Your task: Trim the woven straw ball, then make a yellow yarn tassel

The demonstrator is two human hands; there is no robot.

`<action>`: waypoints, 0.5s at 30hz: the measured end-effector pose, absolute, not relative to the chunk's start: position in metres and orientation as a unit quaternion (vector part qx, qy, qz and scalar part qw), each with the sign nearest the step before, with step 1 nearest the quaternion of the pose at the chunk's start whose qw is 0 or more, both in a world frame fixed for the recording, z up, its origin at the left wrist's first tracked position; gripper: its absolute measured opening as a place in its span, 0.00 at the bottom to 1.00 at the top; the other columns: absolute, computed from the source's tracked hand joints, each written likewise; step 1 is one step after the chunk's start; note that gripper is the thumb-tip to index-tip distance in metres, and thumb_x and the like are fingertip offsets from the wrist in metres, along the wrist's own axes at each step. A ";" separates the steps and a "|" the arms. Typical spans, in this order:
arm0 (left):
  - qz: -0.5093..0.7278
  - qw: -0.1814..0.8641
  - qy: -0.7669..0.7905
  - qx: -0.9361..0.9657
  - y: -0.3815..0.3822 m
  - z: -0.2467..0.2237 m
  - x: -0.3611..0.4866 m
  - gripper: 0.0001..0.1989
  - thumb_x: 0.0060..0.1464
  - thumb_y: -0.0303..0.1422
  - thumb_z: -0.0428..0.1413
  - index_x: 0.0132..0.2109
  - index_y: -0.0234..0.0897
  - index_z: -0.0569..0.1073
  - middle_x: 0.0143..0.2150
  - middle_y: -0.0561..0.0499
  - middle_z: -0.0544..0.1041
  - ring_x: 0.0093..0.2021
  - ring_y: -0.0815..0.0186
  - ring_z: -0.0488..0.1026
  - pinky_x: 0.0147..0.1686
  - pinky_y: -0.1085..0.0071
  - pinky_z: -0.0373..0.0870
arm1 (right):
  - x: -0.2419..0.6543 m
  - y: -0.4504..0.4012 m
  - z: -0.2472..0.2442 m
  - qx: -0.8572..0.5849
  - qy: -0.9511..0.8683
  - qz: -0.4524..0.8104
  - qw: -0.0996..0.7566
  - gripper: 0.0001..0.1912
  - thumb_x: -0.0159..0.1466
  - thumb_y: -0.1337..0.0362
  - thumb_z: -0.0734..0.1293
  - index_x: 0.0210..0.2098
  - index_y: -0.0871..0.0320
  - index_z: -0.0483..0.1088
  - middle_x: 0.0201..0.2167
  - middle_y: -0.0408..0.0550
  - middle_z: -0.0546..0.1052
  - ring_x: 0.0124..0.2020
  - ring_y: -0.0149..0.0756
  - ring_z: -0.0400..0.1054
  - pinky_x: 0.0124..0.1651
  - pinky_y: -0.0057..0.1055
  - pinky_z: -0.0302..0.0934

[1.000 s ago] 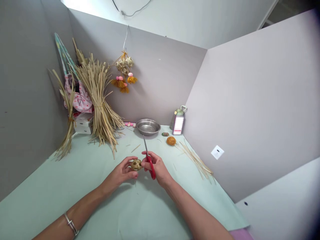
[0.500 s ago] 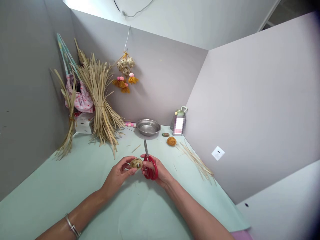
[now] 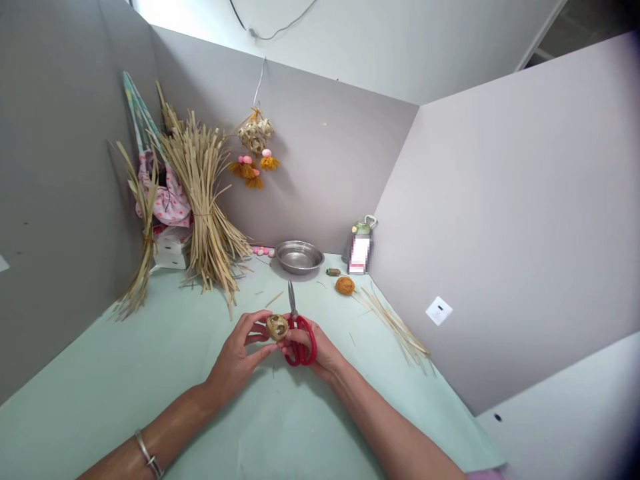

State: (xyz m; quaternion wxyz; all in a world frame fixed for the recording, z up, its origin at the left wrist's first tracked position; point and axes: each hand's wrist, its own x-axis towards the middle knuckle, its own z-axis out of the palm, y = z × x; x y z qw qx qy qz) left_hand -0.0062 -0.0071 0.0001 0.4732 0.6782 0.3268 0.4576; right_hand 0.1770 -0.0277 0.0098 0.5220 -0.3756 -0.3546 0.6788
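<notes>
A small woven straw ball [image 3: 277, 327] with open gaps is held above the table. My left hand [image 3: 240, 350] grips its left side between fingers and thumb. My right hand [image 3: 320, 350] carries red-handled scissors [image 3: 301, 341], their blades pointing away from me and looking closed. Fingertips of that same hand touch the ball's lower right side. Part of the scissor handles lies behind my right fingers.
A steel bowl [image 3: 300, 258] stands at the back, with a thread spool [image 3: 333, 272] and orange yarn ball [image 3: 345, 286] to its right. Loose straw strips [image 3: 397, 327] lie on the right. Straw bundles [image 3: 203, 200] lean at left; woven ball ornaments [image 3: 256, 133] hang on the wall.
The woven ball has been turned in my fingers, so its open gaps face me more. My left thumb has moved lower, off the ball's front. The view has shifted slightly.
</notes>
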 end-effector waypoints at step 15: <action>0.438 0.764 0.256 0.399 0.006 0.010 -0.014 0.16 0.59 0.33 0.60 0.54 0.39 0.70 0.51 0.47 0.79 0.50 0.61 0.78 0.58 0.64 0.69 | 0.176 -0.036 0.026 -0.485 -0.562 0.447 0.500 0.22 0.56 0.59 0.73 0.48 0.55 0.68 0.31 0.41 0.73 0.29 0.30 0.64 0.34 0.29 0.60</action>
